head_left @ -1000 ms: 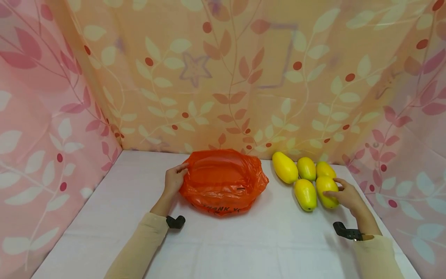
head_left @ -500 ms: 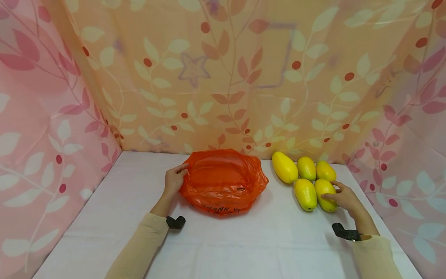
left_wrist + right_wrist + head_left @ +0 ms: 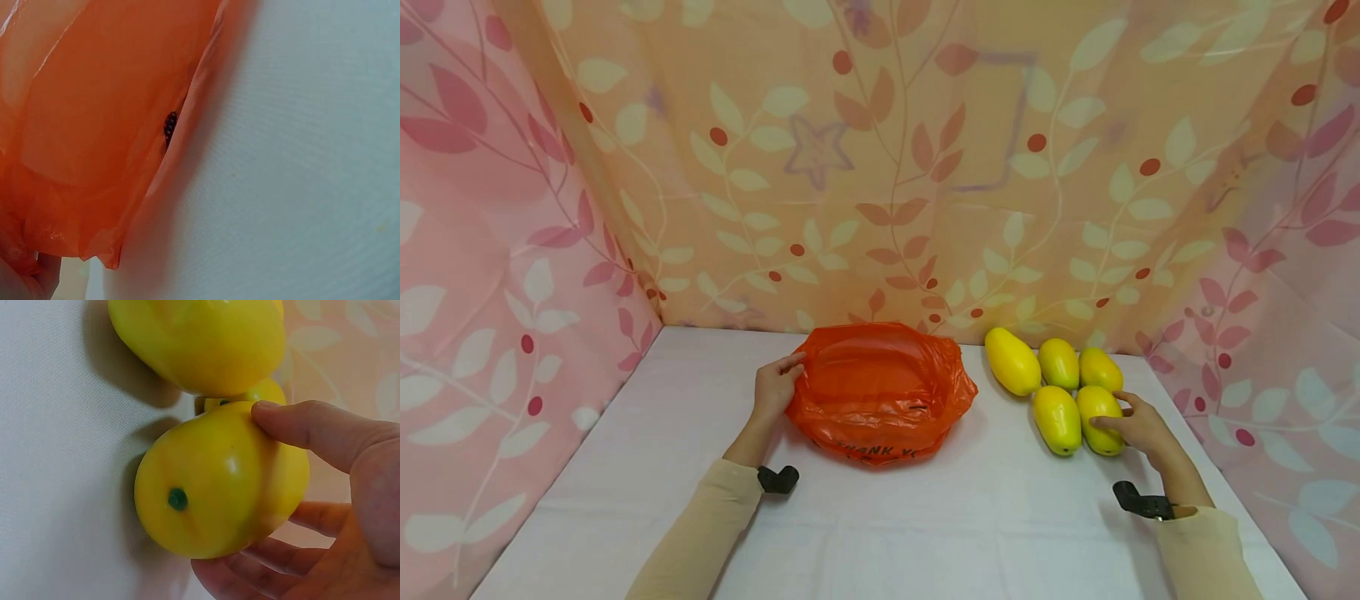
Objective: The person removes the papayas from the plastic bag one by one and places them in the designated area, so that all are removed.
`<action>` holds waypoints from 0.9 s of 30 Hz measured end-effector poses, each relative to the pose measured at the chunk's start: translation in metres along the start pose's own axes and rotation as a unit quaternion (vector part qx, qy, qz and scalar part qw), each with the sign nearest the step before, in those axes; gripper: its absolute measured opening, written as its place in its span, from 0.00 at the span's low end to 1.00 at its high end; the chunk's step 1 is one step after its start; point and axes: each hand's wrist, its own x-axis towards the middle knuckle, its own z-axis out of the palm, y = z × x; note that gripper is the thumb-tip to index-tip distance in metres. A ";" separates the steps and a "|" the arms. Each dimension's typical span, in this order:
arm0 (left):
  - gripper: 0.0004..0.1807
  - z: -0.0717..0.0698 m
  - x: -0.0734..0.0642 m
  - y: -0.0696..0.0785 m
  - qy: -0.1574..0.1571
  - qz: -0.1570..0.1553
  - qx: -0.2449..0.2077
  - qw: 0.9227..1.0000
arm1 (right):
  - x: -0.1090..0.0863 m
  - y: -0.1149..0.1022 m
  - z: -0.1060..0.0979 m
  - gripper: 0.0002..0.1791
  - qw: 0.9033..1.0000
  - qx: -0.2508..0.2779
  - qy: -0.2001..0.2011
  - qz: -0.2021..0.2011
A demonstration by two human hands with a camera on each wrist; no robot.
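Observation:
An orange-red plastic bag (image 3: 872, 375) with black lettering lies on the table, its wide mouth spread. My left hand (image 3: 773, 390) pinches the bag's left edge; in the left wrist view only a bit of that hand (image 3: 47, 278) shows below the bag (image 3: 106, 137). At the right, my right hand (image 3: 1144, 423) is around a smooth yellow oval fruit (image 3: 1097, 412), mango-like in shape. The right wrist view has the thumb on one side of this fruit (image 3: 206, 487) and the fingers curled under the other. A green spot marks its near end.
Several more yellow fruits stand close around the held one, including a nearer one (image 3: 1057, 419) and a longer one (image 3: 1012, 361) toward the bag. A white cloth covers the table (image 3: 925, 533). Leaf-patterned curtains (image 3: 887, 167) enclose the back and sides.
My right hand has shifted slightly left and settled around the nearest right fruit, which has moved a little left and down with it. The left hand and bag have stayed in place.

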 end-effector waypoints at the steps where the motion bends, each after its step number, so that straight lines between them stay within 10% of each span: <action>1: 0.18 0.000 0.000 0.000 -0.001 0.000 -0.001 1.000 | 0.000 0.000 0.000 0.57 1.000 0.001 0.000 0.001; 27: 0.17 0.000 0.001 0.000 0.000 -0.001 0.004 1.000 | -0.012 -0.006 -0.005 0.58 0.999 0.010 0.017 0.032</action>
